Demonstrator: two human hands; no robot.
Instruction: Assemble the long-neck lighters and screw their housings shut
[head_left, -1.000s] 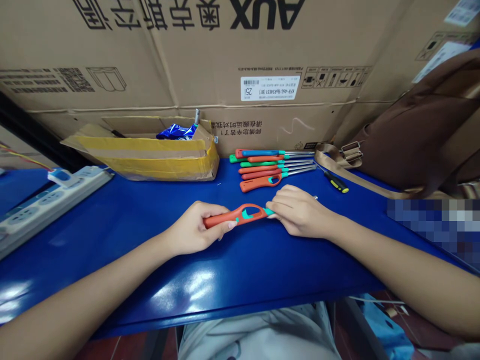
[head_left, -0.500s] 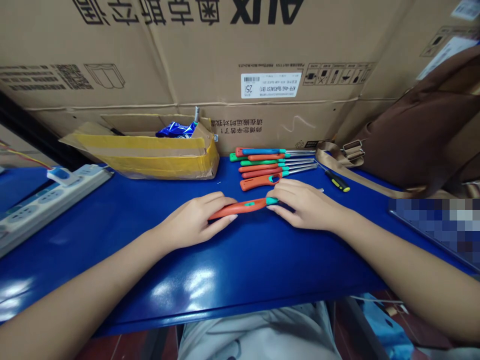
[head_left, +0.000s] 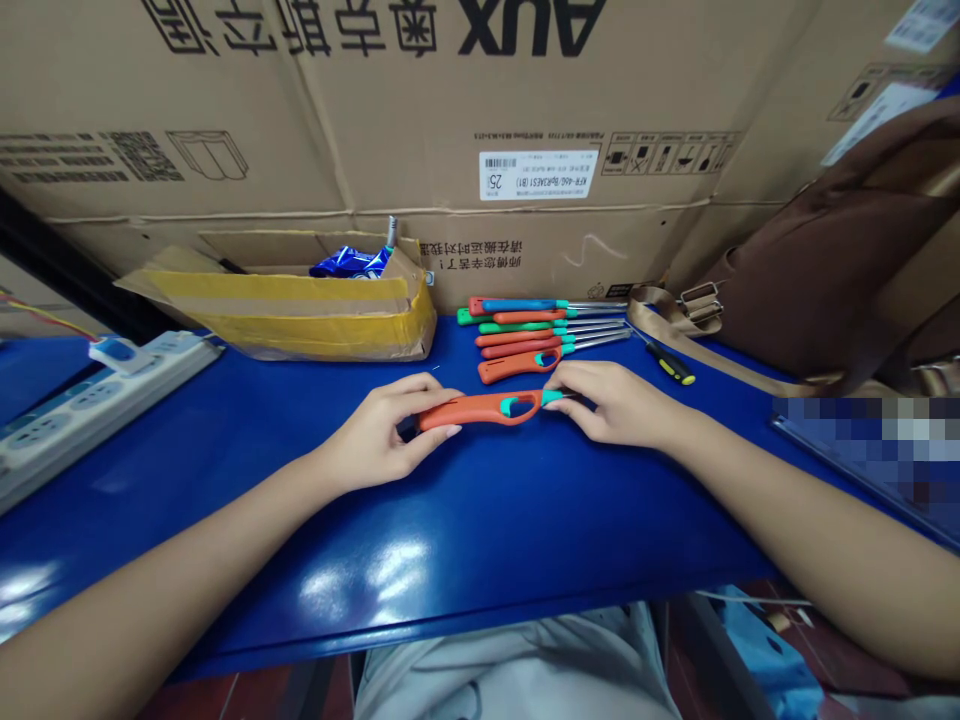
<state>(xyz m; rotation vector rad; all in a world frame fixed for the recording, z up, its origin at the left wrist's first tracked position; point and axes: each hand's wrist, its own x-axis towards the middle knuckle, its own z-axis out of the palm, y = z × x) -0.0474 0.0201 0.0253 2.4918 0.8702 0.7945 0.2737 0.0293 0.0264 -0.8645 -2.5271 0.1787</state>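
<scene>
An orange long-nosed lighter (head_left: 484,409) with a teal trigger lies level just above the blue table (head_left: 465,520), held at both ends. My left hand (head_left: 382,435) pinches the orange handle end. My right hand (head_left: 611,402) closes over the teal collar and the metal nose, which it hides. Just behind, a row of several similar lighters (head_left: 536,335) in orange, green and blue lies side by side with metal noses pointing right.
An open yellow-taped carton (head_left: 300,310) with a blue packet stands at the back left. A white power strip (head_left: 75,405) runs along the left. A black-and-yellow screwdriver (head_left: 670,363) and a brown bag (head_left: 840,260) with a strap lie right. Big cardboard boxes (head_left: 420,120) wall the back.
The lighter has turned about its long axis between my hands, edge-on half a second ago and now showing its trigger opening. It has also moved slightly away from me, towards the row.
</scene>
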